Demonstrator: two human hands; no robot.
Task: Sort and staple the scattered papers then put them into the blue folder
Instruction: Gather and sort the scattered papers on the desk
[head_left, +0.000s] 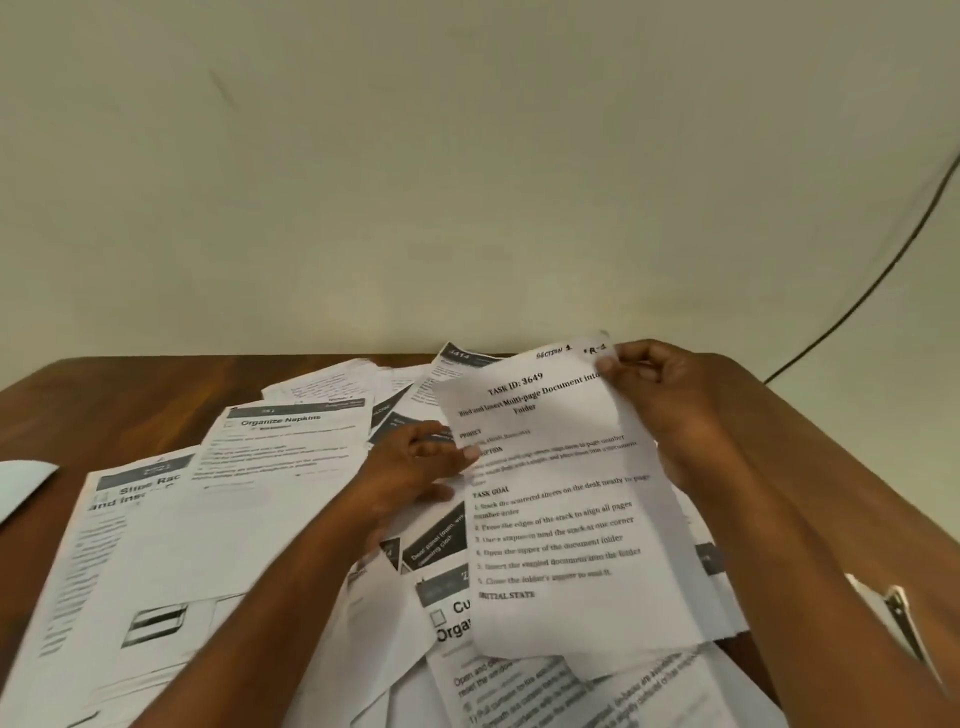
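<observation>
Several printed sheets (270, 467) lie scattered and overlapping on a brown wooden table (104, 395). My right hand (670, 395) pinches the top right corner of a sheet headed "TASK ID: 3649" (566, 519) and holds it lifted and tilted above the pile. My left hand (415, 467) reaches over the papers with its fingers stretched out, the fingertips at that sheet's left edge. A pale blue corner (26, 486), perhaps the folder, shows at the left edge. No stapler is recognisable.
A plain wall (467, 156) rises right behind the table's far edge. A dark cable (883, 260) hangs down the wall at the right. A small metal clip-like object (901, 613) lies by my right forearm at the table's right side.
</observation>
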